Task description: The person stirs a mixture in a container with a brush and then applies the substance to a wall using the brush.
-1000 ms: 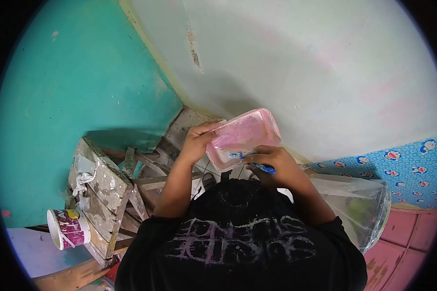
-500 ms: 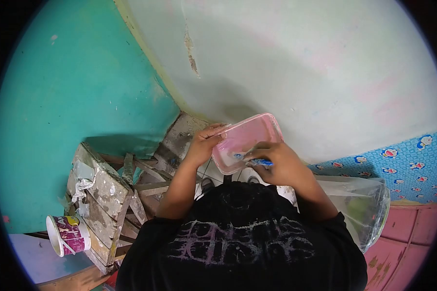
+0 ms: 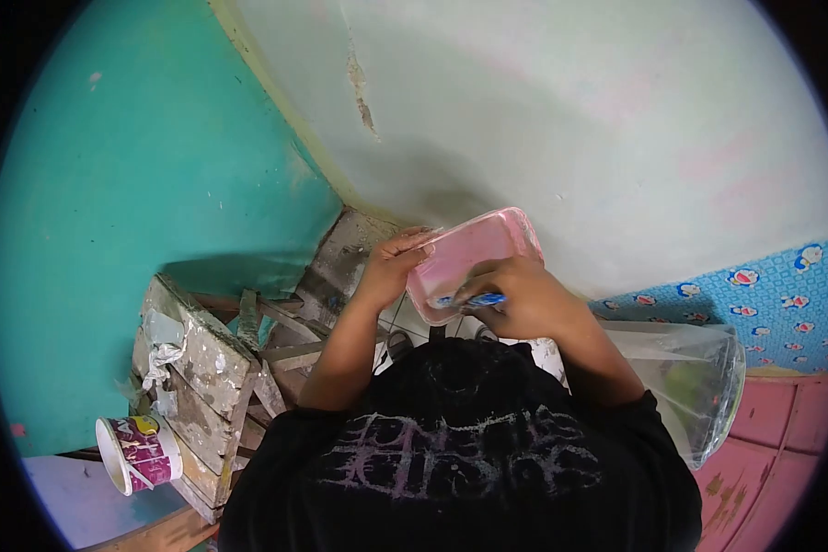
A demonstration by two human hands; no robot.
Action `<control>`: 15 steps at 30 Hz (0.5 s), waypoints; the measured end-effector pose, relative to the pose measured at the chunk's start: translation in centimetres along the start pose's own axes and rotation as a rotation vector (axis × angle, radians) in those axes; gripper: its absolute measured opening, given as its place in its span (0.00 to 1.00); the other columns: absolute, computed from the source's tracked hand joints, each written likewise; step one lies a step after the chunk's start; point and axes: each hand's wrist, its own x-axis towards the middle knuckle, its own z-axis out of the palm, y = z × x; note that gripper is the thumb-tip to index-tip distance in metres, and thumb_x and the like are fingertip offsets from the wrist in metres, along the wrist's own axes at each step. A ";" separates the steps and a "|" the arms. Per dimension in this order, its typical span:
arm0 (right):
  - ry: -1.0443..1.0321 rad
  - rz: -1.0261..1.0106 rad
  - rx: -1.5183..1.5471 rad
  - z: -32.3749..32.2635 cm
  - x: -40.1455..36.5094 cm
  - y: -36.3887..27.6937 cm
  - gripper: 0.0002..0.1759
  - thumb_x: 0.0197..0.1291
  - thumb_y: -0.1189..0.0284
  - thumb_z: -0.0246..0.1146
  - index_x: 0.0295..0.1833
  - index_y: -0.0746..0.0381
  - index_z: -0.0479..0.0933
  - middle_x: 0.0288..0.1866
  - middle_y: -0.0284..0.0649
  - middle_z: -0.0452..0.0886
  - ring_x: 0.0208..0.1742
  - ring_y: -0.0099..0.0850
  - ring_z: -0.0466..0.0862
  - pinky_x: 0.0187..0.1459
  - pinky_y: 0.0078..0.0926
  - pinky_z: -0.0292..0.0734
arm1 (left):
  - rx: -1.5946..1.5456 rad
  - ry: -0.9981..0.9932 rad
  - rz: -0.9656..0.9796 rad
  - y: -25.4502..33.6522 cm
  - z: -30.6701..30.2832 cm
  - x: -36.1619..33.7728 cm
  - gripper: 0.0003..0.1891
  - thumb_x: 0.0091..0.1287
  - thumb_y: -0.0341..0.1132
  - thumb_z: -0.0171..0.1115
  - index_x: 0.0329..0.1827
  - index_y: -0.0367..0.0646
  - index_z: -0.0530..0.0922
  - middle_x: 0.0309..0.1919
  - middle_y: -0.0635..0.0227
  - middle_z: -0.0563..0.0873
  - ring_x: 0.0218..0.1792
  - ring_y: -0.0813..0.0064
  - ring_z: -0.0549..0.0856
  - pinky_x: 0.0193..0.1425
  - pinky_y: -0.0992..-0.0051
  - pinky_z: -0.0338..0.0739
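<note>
Left of pink tray [image 3: 467,247] — spattered wooden stand [image 3: 210,373], bucket [image 3: 144,453] beside.

Light's soft tbh, fuzzy shadows on teal wall [image 3: 156,166] n pale wall [image 3: 561,120], lil glare on clear plastic [image 3: 729,405], fisheye w/ blk corners.

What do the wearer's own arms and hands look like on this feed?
The left hand and right hand are bare, with no gloves, watch or cables showing. The forearms are uncovered too. Short black sleeves belong to a black shirt, whose blocky, pale grey-purple print looks worn and cracked.
</note>
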 end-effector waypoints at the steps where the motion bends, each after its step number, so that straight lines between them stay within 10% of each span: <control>1: -0.003 0.006 -0.012 0.8 0.5 0.4 0.11 0.48 0.76 0.65 0.39 0.60 0.85 0.40 0.43 0.84 0.40 0.44 0.84 0.45 0.37 0.78 | 0.010 -0.013 0.005 0.2 0.1 0.1 0.16 0.65 0.29 0.62 0.54 0.32 0.82 0.56 0.62 0.80 0.56 0.71 0.79 0.64 0.73 0.68; 15: 0.052 -0.026 -0.123 0.7 0.8 0.1 0.12 0.47 0.74 0.64 0.40 0.60 0.85 0.40 0.43 0.84 0.41 0.45 0.84 0.45 0.38 0.78 | -0.049 -0.018 0.026 1.0 0.1 0.9 0.16 0.64 0.27 0.63 0.54 0.33 0.82 0.54 0.61 0.82 0.55 0.72 0.80 0.61 0.74 0.72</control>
